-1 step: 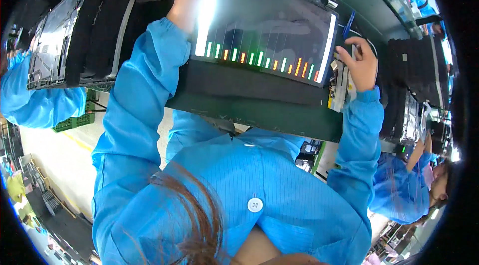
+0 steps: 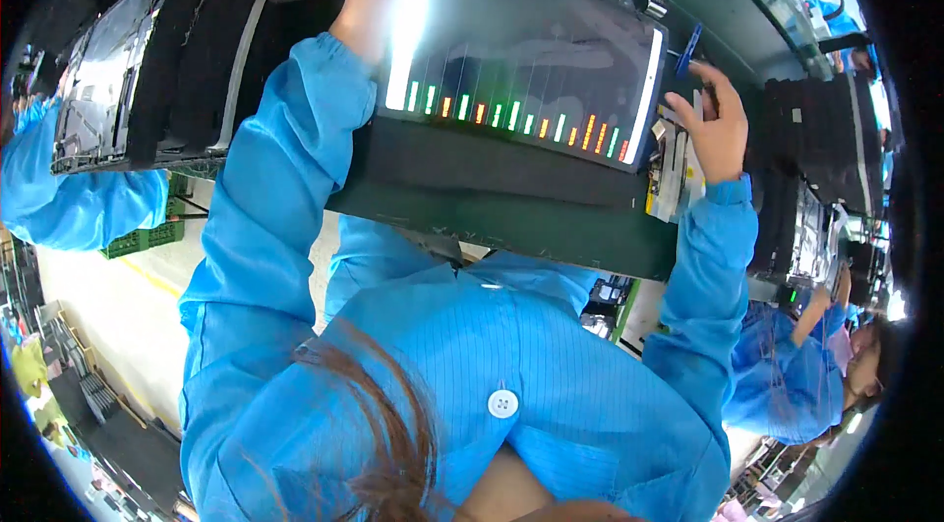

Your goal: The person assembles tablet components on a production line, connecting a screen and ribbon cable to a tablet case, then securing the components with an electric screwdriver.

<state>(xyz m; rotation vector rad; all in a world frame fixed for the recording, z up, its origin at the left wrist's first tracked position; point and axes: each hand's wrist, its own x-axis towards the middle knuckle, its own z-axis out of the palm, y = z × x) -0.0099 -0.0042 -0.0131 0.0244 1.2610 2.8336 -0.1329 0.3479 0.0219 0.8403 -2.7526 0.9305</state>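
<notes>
Green bench [image 2: 511, 240], left hand [image 2: 374, 3] clasping screen [image 2: 531, 60], right hand [image 2: 720, 129] half-curled alongside

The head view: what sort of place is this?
Probably an electronics factory or workshop: there is a lit display panel showing coloured bars, another worker in similar blue clothing at the right, and a green plastic crate at the left.

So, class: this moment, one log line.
left hand: holding glossy black rectangular screen at left edge | right hand: open, right of screen
</notes>
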